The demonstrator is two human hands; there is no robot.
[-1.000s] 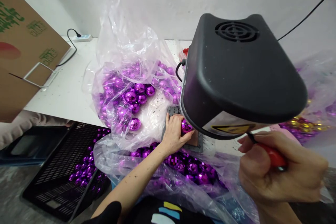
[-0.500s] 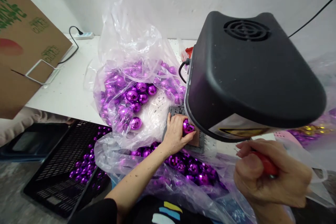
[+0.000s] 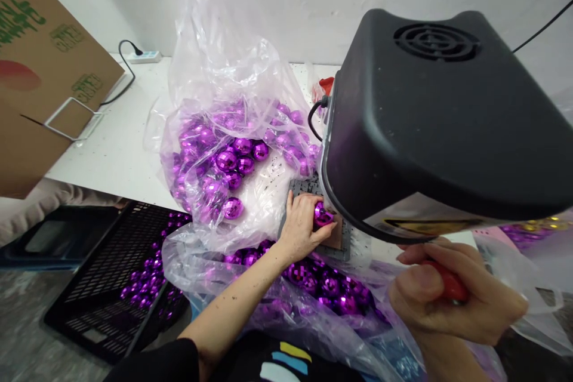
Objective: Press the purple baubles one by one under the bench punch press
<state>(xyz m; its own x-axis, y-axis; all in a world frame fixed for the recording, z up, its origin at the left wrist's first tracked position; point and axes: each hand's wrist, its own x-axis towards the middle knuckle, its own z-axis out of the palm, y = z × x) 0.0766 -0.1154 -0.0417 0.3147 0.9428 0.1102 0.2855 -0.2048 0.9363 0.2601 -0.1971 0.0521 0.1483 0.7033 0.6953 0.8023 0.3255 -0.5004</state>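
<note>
Between the thumb and fingers of my left hand (image 3: 303,222) is a purple mirrored ball (image 3: 323,215). It sits over the brown pad on a grey metal base plate (image 3: 344,246), under the front of a black-housed press machine (image 3: 430,125). At the lower right, my right hand (image 3: 461,292) is wrapped round a red handle (image 3: 450,282) just below the machine's housing. Where the handle joins the machine is hidden. More purple balls (image 3: 330,286) lie in an open plastic bag right in front of me, below my left wrist.
A clear plastic bag (image 3: 215,89) of purple balls stands on the white table (image 3: 116,155). Below left, a black crate (image 3: 85,304) holds smaller purple balls. A cardboard box (image 3: 49,83) and a power strip (image 3: 145,57) are at the left. Gold and purple pieces lie far right.
My right hand and the red handle have shifted slightly left and down. The machine's housing appears larger and further right. My left hand keeps its hold on the ball.
</note>
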